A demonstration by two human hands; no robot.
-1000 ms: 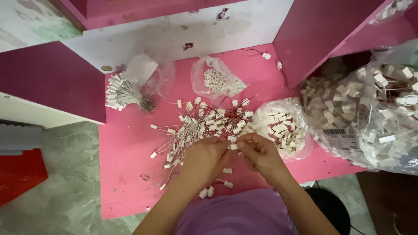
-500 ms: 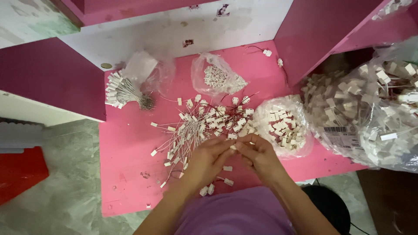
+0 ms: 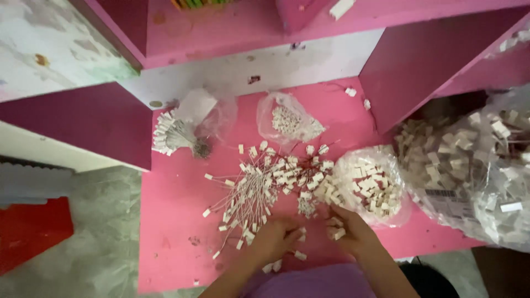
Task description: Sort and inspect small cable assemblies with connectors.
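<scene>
A loose pile of thin wires tipped with small white plastic connectors (image 3: 270, 185) lies spread across the pink tabletop (image 3: 176, 198). My left hand (image 3: 279, 238) is curled at the near edge of that pile, fingers closed over a few wires. Beside it, my right hand (image 3: 348, 232) pinches a small white connector (image 3: 338, 233) between its fingertips. The two hands are a short gap apart. A few stray connectors (image 3: 284, 264) lie just below my left hand.
An open clear bag of white connectors (image 3: 372, 185) sits just right of my hands. A bigger bag (image 3: 480, 165) fills the right side. At the back are a small bag (image 3: 287, 118) and a bundled bunch of wired connectors (image 3: 174, 132). Dark pink panels (image 3: 77, 124) flank the table.
The view has tilted so the table sits lower in frame. My hands have drawn slightly apart and closer to the near edge, the right one now holding a connector.
</scene>
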